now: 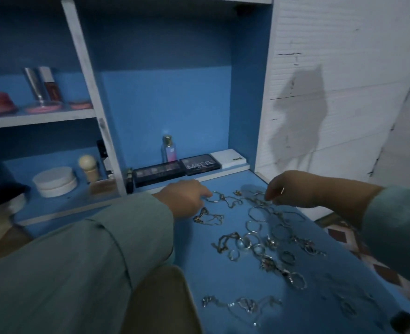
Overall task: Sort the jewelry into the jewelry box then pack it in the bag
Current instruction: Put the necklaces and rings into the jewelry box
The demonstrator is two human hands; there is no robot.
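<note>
Several silver rings, bangles and chains (pixel 259 239) lie scattered over the blue table top (pixel 223 273). My left hand (pixel 184 196) reaches over the far left of the spread, its fingertips touching a thin bangle (pixel 215 196). My right hand (pixel 288 189) hovers over the far right of the pile, fingers curled down and pinching a chain (pixel 259 200). A white box (pixel 228 159) sits at the back of the table against the blue wall; no bag is in view.
Two dark makeup palettes (pixel 175 168) and a small perfume bottle (pixel 169 149) stand at the back edge. Shelves on the left hold a white round jar (pixel 54 180), a brush and cosmetics. The table's right edge drops to a patterned floor (pixel 348 239).
</note>
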